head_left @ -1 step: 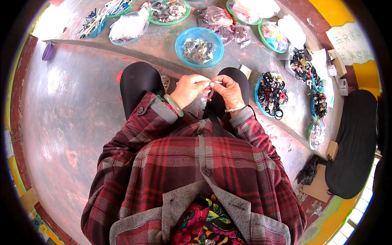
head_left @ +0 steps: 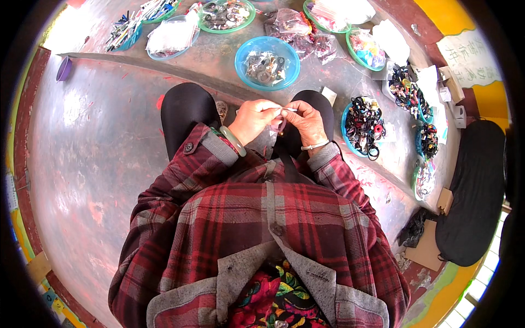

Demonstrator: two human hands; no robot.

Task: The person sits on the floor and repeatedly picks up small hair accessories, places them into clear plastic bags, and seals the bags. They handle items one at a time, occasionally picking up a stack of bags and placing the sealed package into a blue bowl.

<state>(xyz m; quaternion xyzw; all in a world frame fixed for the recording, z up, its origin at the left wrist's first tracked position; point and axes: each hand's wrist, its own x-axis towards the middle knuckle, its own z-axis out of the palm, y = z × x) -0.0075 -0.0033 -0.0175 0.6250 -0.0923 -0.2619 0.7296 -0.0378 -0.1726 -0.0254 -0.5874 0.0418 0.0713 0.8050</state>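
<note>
The left hand [head_left: 252, 121] and right hand [head_left: 309, 123] meet in a tight space edged by the left knee [head_left: 188, 112] and the right knee [head_left: 322, 105], the right hand overlapping the latter; both hands are narrowed to a fingertip pinch, holding between them a small white strip [head_left: 290, 109] whose exact kind cannot be told; a translucent pinkish piece [head_left: 281, 127] shows between the hands, just below the strip, partly hidden.

Left of the left hand, past the knee, the floor [head_left: 93, 164] spreads wide; ahead of both hands a step edge [head_left: 147, 66] crosses beyond the knees; on the raised level, a blue basin [head_left: 239, 63] of small bagged goods stands ahead; right of the right hand sits a blue tub [head_left: 345, 131] heaped with mostly black elastic bands; farther ahead stands a green-rimmed basin [head_left: 202, 23]; well apart to the left hand's left is a purple bowl [head_left: 64, 69].
</note>
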